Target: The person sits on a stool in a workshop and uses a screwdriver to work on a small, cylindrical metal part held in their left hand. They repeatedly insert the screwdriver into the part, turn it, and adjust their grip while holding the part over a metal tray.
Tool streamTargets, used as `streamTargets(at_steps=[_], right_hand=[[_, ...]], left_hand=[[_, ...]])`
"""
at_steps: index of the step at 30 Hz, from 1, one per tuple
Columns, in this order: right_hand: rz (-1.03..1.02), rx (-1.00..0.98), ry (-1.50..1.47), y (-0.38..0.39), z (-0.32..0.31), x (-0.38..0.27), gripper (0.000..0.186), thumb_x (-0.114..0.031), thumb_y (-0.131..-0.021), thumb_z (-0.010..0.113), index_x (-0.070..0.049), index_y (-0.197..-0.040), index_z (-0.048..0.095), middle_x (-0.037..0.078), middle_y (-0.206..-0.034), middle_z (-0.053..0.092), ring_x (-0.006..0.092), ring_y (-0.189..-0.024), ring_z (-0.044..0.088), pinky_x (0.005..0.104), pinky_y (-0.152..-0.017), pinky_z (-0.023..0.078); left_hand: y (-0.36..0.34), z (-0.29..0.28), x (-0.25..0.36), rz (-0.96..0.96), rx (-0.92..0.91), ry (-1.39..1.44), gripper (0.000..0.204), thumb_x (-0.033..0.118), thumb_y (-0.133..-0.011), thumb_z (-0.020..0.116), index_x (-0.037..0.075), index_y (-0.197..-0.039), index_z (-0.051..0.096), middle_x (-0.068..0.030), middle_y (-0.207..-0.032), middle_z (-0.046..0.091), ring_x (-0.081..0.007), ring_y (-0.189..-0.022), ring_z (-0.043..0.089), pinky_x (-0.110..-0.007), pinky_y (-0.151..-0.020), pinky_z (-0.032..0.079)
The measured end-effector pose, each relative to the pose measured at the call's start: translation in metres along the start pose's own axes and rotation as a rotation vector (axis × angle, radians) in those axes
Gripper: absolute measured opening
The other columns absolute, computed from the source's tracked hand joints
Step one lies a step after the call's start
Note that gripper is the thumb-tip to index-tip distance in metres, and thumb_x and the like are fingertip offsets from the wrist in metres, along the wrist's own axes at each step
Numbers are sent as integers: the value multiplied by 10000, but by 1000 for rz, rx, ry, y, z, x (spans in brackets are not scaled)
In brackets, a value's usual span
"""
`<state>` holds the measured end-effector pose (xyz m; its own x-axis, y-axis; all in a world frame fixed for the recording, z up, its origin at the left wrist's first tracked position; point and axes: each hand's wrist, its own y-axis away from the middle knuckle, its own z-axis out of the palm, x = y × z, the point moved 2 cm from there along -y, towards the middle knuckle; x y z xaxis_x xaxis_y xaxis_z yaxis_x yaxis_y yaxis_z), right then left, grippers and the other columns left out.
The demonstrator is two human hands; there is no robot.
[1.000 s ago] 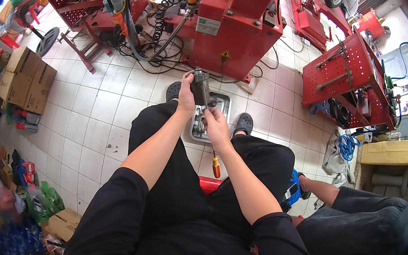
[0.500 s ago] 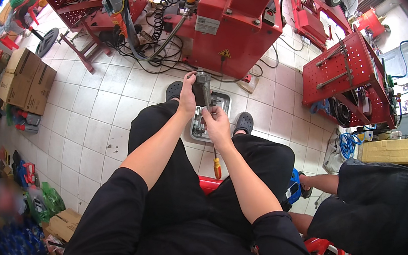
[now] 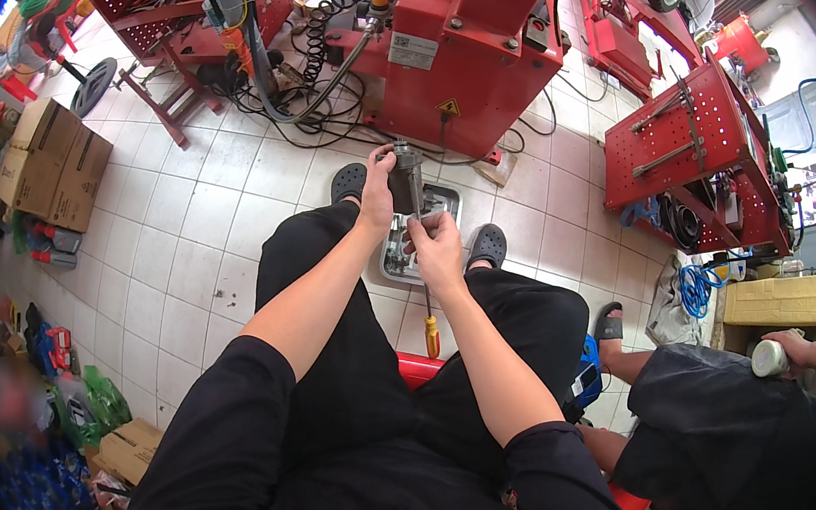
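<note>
My left hand is closed around a dark metal cylinder with a lighter collar at its top, much like a small motor. It is held upright above the floor between my feet. My right hand pinches the thin shaft of a screwdriver just below the cylinder. The yellow-orange handle hangs down toward me, and the tip by the cylinder is too small to make out. Beneath both hands lies a grey tray with metal parts in it, partly hidden by them.
A red machine with cables and hoses stands ahead. To the right is a red perforated tool cart. Cardboard boxes are stacked at left. At lower right another person sits close, that person's hand holding a pale round container.
My hands and the cylinder stay nearly in place; the screwdriver handle has shifted very slightly. The other person's hand with the pale container has come into view at right, and their foot has moved.
</note>
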<state>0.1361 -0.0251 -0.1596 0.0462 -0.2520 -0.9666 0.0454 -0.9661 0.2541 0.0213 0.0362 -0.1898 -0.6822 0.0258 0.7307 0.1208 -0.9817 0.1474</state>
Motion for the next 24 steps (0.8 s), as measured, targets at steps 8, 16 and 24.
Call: streamTargets(at_steps=[8,16,24], right_hand=[[-26,24,-4,-14,-8,18,202,-200,-896,549,2,-890,548,23,-682,545,73,-576,483,232,-515,393],[-148,124,203,-15,-11,21,193,-154,-863,599,12,-849,501,54,-700,552,102,-581,511,240,-530,415],[-57,172,-44,-16,-8,20,178,-142,-862,565,31,-870,523,109,-743,588,169,-678,565,297,-622,447]], left_hand=[[1,2,-7,-7,37,29,342,274,-907,468,88,-1187,407,-17,-1027,489,-100,-976,446,-221,-893,320],[1,-4,-13,3,63,-56,312,266,-913,468,79,-1159,428,-27,-1034,488,-105,-974,439,-223,-894,320],[1,-3,-14,-3,79,-88,325,279,-909,476,80,-1161,430,-27,-1032,494,-110,-968,437,-226,-889,320]])
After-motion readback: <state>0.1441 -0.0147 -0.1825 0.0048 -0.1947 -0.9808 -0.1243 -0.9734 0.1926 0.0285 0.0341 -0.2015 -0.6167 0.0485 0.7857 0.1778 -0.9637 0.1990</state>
